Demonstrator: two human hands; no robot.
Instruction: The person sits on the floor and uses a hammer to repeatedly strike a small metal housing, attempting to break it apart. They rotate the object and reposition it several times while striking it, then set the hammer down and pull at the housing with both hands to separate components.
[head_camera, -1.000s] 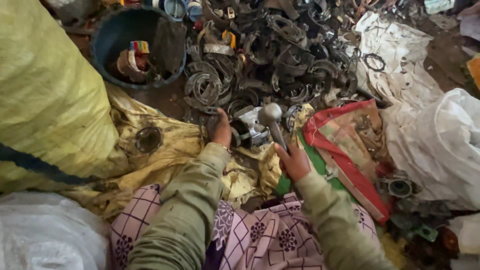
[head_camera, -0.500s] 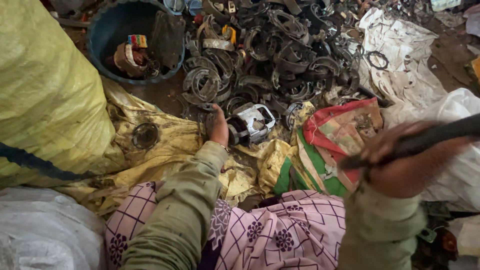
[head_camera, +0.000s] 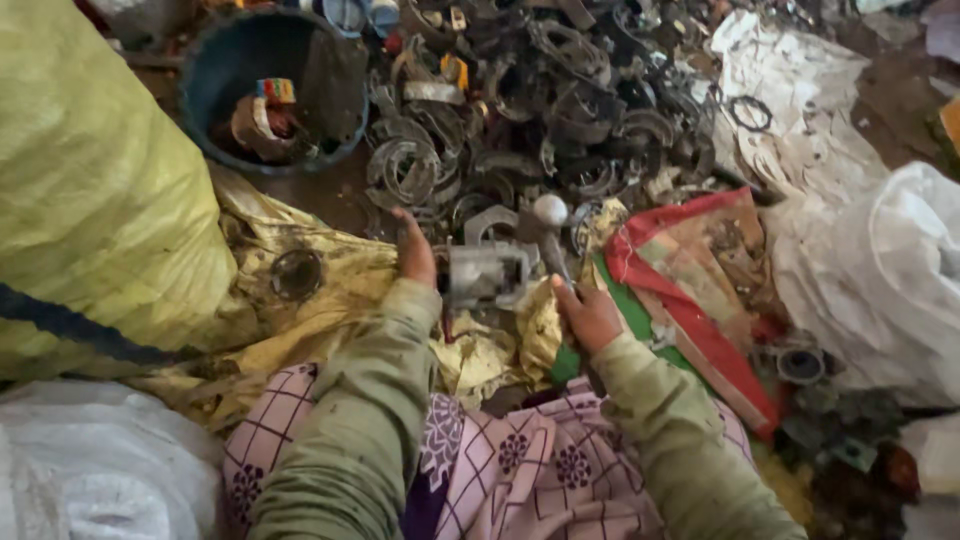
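R hand (head_camera: 588, 315) is clamped on a hammer (head_camera: 549, 222), its head resting on the grey metal casting (head_camera: 487, 273). L hand (head_camera: 415, 252), fingers together, steadies the casting at its 9 o'clock. The casting looks intact, so the breaking isn't done. Scrap pile (head_camera: 560, 110) at 12, blue tub (head_camera: 275, 85) at 10.

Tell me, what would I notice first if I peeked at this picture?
Probably the huge heap of dark metal rings and scrap spread across the top middle. Just below it, the left hand steadies a grey metal part while the right hand grips a hammer whose round head is at the part. A big yellow sack fills the left side, with a dark blue tub beside it.
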